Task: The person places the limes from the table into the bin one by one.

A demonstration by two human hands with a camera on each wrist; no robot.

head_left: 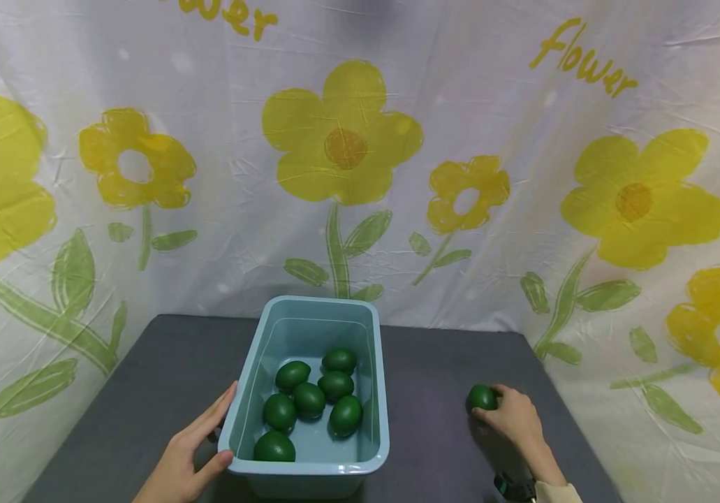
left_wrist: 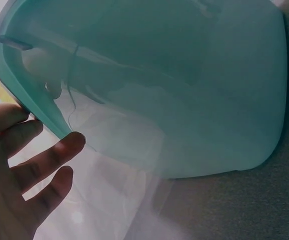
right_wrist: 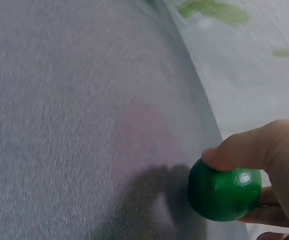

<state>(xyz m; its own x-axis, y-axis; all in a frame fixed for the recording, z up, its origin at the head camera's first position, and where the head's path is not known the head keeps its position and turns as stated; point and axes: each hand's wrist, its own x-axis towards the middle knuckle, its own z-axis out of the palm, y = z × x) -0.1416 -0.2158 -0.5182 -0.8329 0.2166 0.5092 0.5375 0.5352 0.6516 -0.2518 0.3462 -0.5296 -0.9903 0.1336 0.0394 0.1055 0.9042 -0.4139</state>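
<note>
A light blue plastic bin (head_left: 318, 469) stands on the table with several dark green limes (head_left: 309, 400) lying on its floor. At its front left corner my left hand (head_left: 186, 447) touches the rim, fingers extended along the left side and thumb at the corner. In the left wrist view the fingertips (left_wrist: 74, 140) rest against the bin's rim (left_wrist: 49, 117). To the right of the bin, my right hand (head_left: 513, 419) pinches a single lime (head_left: 482, 397) between thumb and fingers, at the tabletop. The right wrist view shows this glossy lime (right_wrist: 224, 192) close up.
The dark grey table (head_left: 429, 419) runs back to a white cloth (head_left: 228, 244) printed with yellow flowers, which also hangs at both sides. A dark wristband (head_left: 513, 487) is on the right wrist. Table surface lies between the bin and the right hand.
</note>
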